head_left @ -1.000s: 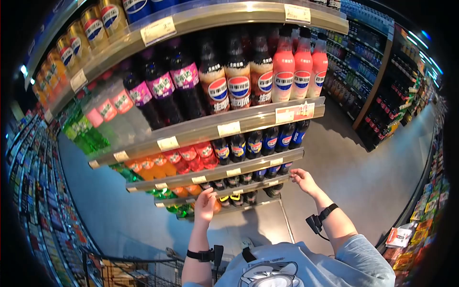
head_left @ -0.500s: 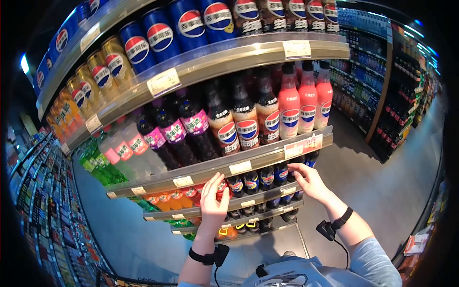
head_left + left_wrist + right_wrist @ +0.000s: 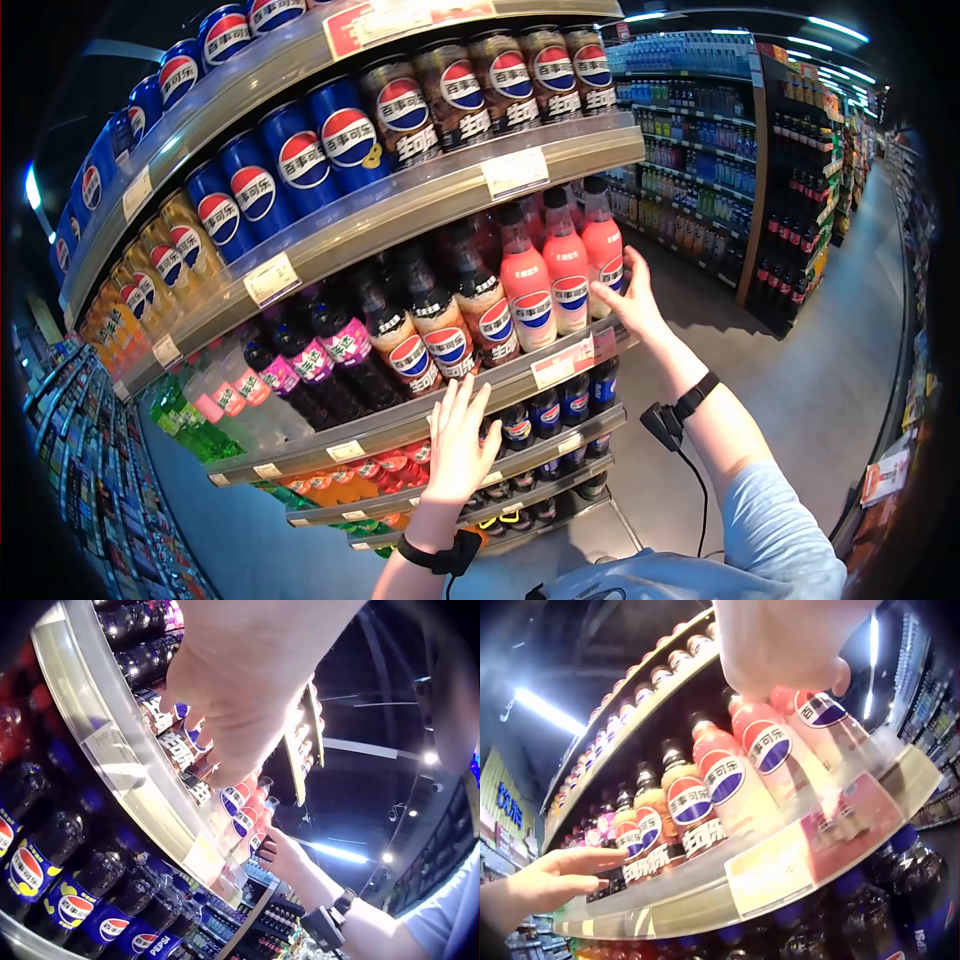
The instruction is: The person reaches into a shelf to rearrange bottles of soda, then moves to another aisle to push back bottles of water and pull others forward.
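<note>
The end pink bottle [image 3: 603, 238] is carried at the right end of the shelf [image 3: 395, 430] and bracketed by the right hand [image 3: 634, 300]; whether that grip is clamped cannot be told. The left hand [image 3: 460, 452] is held by the front edge, near the brown bottles [image 3: 441, 325], its grip spread apart.
</note>
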Motion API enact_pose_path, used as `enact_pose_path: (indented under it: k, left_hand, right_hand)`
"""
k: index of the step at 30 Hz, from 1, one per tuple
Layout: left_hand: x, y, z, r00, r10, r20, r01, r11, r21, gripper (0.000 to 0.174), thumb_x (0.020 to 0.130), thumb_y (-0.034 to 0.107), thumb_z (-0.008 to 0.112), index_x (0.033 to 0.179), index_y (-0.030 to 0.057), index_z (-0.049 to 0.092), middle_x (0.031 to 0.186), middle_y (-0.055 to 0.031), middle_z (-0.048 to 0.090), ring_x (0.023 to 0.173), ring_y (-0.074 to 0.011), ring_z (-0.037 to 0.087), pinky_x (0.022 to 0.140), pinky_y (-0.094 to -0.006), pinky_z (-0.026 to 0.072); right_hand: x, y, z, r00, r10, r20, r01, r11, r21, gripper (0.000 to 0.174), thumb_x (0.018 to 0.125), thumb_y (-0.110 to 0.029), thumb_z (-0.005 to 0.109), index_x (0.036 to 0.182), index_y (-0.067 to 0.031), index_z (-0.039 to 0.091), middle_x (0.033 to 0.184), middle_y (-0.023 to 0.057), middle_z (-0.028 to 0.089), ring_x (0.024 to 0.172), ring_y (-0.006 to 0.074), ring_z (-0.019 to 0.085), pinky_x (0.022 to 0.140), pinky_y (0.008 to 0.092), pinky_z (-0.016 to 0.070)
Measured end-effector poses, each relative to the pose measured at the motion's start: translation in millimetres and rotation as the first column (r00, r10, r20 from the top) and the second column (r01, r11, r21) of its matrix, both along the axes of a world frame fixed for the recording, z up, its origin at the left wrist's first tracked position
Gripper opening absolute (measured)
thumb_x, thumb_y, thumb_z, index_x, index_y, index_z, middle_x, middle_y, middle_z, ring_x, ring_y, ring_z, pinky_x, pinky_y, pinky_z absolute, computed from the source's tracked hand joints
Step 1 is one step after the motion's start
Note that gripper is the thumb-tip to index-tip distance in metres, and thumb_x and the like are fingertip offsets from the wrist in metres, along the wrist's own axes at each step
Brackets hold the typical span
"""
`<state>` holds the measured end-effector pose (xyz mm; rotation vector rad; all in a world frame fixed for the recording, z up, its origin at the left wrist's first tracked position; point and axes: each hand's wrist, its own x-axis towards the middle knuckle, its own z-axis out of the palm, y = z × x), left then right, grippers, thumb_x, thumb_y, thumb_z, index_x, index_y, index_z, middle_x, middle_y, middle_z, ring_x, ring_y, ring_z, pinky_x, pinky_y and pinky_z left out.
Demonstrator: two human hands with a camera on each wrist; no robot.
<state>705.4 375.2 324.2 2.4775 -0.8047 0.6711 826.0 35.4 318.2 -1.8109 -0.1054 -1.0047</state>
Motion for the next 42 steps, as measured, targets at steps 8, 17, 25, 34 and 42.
enact_pose_path:
  k: [8, 17, 25, 34, 42]
  left_hand:
    - [7, -51, -5, 0.993, -0.11, -0.037, 0.113, 0.991, 0.077, 0.053, 0.088, 0.021, 0.064, 0.136, 0.007, 0.048, 0.148, -0.0176, 0.039, 0.14, -0.0373, 0.031, 0.113, -0.0554, 0.0246]
    - [19, -90, -15, 0.991, -0.13, -0.015, 0.131, 0.98, 0.151, 0.06, 0.088, 0.023, 0.062, 0.143, 0.0099, 0.041, 0.149, -0.0173, 0.038, 0.14, -0.0365, 0.03, 0.112, -0.0561, 0.0243]
    - [28, -92, -25, 0.998, -0.049, -0.042, 0.055, 0.988, 0.147, 0.062, 0.089, 0.024, 0.062, 0.145, 0.0125, 0.037, 0.153, -0.0161, 0.028, 0.144, -0.0346, 0.022, 0.113, -0.0587, 0.0216]
    - [19, -91, -34, 0.998, -0.022, -0.055, 0.027, 0.995, 0.099, 0.062, 0.089, 0.019, 0.062, 0.145, 0.0116, 0.037, 0.155, -0.0165, 0.025, 0.144, -0.0346, 0.023, 0.112, -0.0571, 0.0247]
    - [-54, -8, -172, 0.978, 0.016, -0.209, -0.037, 0.994, -0.101, 0.049, 0.086, 0.018, 0.064, 0.132, 0.0088, 0.051, 0.118, -0.0142, 0.062, 0.107, -0.0321, 0.06, 0.093, -0.0419, 0.0476]
  right_hand:
    - [0, -15, -12, 0.955, 0.251, -0.157, -0.246, 0.968, 0.052, 0.081, 0.078, -0.016, 0.077, 0.142, -0.0036, 0.029, 0.13, 0.0182, 0.053, 0.122, 0.0244, 0.052, 0.103, 0.0367, 0.0423]
    - [-11, -7, -11, 0.975, 0.192, -0.107, -0.186, 0.98, 0.066, 0.078, 0.076, -0.014, 0.077, 0.138, -0.0033, 0.032, 0.128, 0.0195, 0.053, 0.121, 0.0268, 0.054, 0.101, 0.0382, 0.0437]
    - [-6, -9, -21, 0.984, 0.176, -0.037, -0.176, 0.984, 0.007, 0.076, 0.076, -0.011, 0.075, 0.138, -0.0023, 0.033, 0.129, 0.0212, 0.053, 0.122, 0.0311, 0.053, 0.101, 0.0412, 0.0438]
    - [-6, -15, -33, 0.946, 0.322, 0.029, -0.322, 0.947, 0.016, 0.095, 0.078, -0.003, 0.072, 0.152, -0.0048, 0.012, 0.152, 0.0217, 0.025, 0.141, 0.0295, 0.028, 0.114, 0.0414, 0.0272]
    - [-83, -22, -67, 0.984, 0.067, 0.168, -0.032, 0.979, -0.2, 0.055, 0.096, -0.018, 0.047, 0.144, 0.0033, 0.03, 0.148, 0.0192, 0.033, 0.137, 0.0315, 0.032, 0.112, 0.0452, 0.0259]
